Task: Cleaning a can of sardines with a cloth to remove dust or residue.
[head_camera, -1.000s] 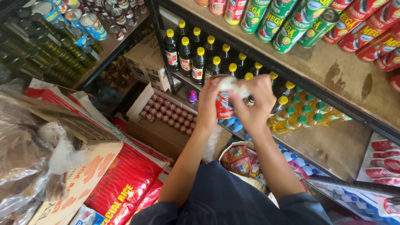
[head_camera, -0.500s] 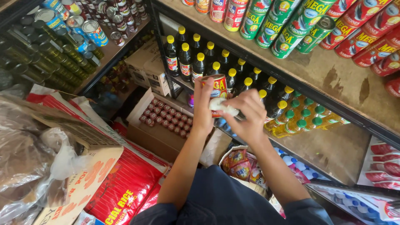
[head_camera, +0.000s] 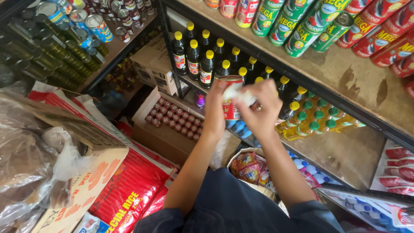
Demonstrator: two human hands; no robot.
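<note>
Gripping a red can (head_camera: 230,108), the left hand (head_camera: 215,108) wraps its side. The right hand (head_camera: 261,110) fingers pinch a white cloth (head_camera: 237,92) over its top. Rigid, smooth, likely slippery; best held round the wall.

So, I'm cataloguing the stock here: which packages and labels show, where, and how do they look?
Red-labelled can: between left hand and right hand.
Dark bottles: shelf behind, yellow caps, red-white labels.
Green cans: top shelf, lying down.
Red sack: floor, lower left.
</note>
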